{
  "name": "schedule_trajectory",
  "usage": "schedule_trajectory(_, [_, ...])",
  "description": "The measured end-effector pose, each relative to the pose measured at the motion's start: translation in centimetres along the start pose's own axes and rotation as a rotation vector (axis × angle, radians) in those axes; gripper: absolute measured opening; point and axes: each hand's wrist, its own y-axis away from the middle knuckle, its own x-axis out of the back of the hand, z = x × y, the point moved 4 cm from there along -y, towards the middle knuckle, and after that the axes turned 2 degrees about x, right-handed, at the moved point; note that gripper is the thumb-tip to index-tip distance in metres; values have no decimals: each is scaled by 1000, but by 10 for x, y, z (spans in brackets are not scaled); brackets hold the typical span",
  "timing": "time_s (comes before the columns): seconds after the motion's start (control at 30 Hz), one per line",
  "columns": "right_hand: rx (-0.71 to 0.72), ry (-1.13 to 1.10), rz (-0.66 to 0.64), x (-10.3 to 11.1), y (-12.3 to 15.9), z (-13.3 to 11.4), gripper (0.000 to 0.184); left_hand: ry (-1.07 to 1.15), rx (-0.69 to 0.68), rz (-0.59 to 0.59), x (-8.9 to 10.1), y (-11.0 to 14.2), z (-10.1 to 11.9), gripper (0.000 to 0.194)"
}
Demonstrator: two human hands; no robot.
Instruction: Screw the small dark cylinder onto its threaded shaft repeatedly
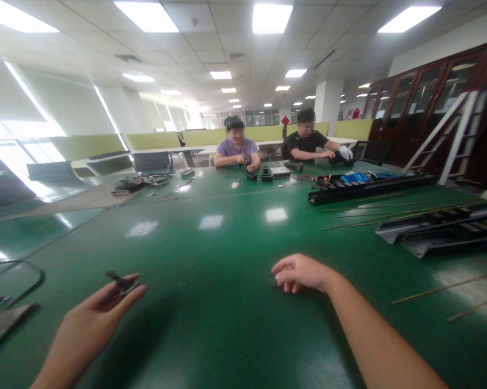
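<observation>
At the lower left, my left hand [93, 316] is closed on a small dark, metallic-looking part [124, 284], pinched between thumb and fingers. One narrow end of it sticks up past the fingertips; its exact kind is too blurred to tell. Right of centre, my right hand [300, 273] hovers over the green tabletop [211, 254], palm down. Its fingers are loosely bent and apart, and nothing shows in them. A wide gap of tabletop lies between the two hands.
Long black metal channels [441, 235] and thin rods [369, 219] lie on the right. A dark flat board [8, 327] sits at far left. Across the table, two people [237, 148] handle dark parts. A ladder [462, 135] stands behind at right.
</observation>
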Motion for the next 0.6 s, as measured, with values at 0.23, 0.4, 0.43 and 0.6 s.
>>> schedule_trajectory(0.23, [65,346,257,-4,1,2,23,482,-156,-419,-92,-4,83,74])
schedule_trajectory(0.4, [139,445,375,-3,-3,2,18,536,-278,-567,-147,6,112,56])
schedule_trajectory(0.43, [151,460,402,-3,-4,1,19,511,-305,-567,-154,8,113,48])
schedule_trajectory(0.6, [190,435,422,-7,-7,-5,27,402,-437,-593,-173,17,102,32])
